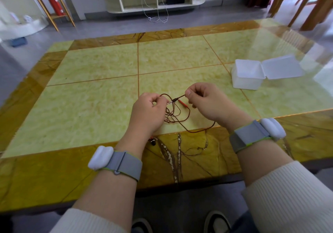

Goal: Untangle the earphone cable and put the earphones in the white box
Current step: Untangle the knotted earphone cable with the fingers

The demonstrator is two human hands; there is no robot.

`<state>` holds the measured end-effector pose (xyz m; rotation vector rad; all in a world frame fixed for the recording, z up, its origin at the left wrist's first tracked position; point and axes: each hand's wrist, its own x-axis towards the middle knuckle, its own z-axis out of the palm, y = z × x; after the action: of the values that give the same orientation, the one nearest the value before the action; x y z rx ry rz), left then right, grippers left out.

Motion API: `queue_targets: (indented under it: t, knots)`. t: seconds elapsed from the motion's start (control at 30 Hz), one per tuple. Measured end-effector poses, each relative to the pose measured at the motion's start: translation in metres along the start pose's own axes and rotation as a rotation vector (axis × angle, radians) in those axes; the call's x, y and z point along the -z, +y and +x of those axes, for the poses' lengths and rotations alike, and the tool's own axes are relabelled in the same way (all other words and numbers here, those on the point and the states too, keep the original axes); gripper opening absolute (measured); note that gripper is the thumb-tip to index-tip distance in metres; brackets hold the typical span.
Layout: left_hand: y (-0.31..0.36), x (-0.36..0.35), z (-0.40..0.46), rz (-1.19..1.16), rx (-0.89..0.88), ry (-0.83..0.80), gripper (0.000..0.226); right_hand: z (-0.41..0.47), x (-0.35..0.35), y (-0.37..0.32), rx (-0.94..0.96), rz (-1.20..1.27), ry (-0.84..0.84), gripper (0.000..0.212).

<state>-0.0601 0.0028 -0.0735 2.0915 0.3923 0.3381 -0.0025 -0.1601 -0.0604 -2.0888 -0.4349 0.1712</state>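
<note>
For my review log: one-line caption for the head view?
Left hand and right hand pinch the tangled brown earphone cable above the table; white box open.

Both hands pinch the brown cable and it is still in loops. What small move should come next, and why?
Probably draw the right hand slowly away from the left hand, to feed the pinched end out of the loops. The cable hangs tangled between them and trails over the table, and the box already stands open, so only the knot holds things up.

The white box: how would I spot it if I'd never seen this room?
Look at the green table, on its right side, beyond the right hand. The white box sits there, its hinged lid lying open, the only container on the table.
</note>
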Motion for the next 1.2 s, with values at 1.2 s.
queue_targets:
  t: [1.2]
  knots:
    - [0.008,0.001,0.000,-0.518,0.182,-0.085,0.016,0.004,-0.011,0.008,0.067,-0.117,-0.108,0.012]
